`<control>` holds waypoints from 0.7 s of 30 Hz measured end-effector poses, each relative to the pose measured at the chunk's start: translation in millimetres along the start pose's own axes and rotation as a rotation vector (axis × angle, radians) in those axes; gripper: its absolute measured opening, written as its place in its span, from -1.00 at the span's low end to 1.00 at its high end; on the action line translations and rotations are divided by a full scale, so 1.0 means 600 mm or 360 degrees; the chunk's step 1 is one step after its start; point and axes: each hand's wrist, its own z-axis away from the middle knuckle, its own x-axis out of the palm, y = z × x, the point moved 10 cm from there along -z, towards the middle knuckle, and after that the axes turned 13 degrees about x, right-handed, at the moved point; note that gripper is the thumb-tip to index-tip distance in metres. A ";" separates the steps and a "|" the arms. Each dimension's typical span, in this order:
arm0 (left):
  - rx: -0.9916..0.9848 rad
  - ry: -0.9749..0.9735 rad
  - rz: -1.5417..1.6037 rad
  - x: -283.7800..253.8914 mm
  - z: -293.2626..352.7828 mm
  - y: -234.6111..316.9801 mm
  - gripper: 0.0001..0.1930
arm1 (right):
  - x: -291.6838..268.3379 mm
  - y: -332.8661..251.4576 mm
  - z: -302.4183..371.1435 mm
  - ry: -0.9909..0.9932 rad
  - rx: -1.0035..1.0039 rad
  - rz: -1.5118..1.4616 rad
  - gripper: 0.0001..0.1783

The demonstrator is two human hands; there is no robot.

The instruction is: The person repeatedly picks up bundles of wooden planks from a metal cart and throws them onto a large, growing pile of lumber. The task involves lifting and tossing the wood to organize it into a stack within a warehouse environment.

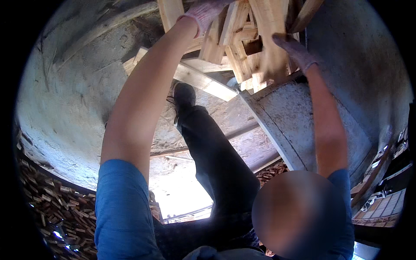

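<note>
1. Loose, pale sawn boards (pixel 236 56) lie jumbled beyond the far edge of a flat grey slab (pixel 288 115); whether that slab carries any of them, I cannot tell.
2. The wide board (pixel 269 19) by the right hand (pixel 299 52) stands on the pile's right side, its lower part blurred. A narrower pale plank (pixel 208 82) slants down with its lower end at the slab's far left corner.
3. Right grip: one gloved digit stretches out against the wide board's face; whether the others close behind it is hidden. Left grip: the left hand (pixel 203 15), in a pale pinkish glove, is over the pile's upper left, its fingers partly cut off by the picture's rim, so I cannot tell whether they are spread or pinching.
4. By their look, the boards should be stiff, fairly light singly and hard to break, with a rough, dry face that gives gloves good friction. Splinters and sharp corners seem the likelier trouble.
5. The best hold is probably across the long edges near mid-length, thumb on one face; overlapping pieces may drag or slide.
6. No brand, label or readable writing shows on boards, gloves or slab.
</note>
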 end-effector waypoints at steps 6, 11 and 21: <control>-0.0130 -0.0478 0.0312 0.073 0.053 -0.020 -0.20 | 0.037 -0.027 0.042 0.0296 -0.0087 -0.0583 0.26; -0.0052 -0.0493 0.0230 0.060 0.111 0.028 0.02 | 0.048 -0.066 0.087 0.0326 -0.0038 -0.0688 0.25; 0.0289 -0.0505 -0.0242 -0.008 0.138 -0.024 -0.02 | 0.144 -0.093 0.088 0.0369 -0.0251 -0.0715 0.04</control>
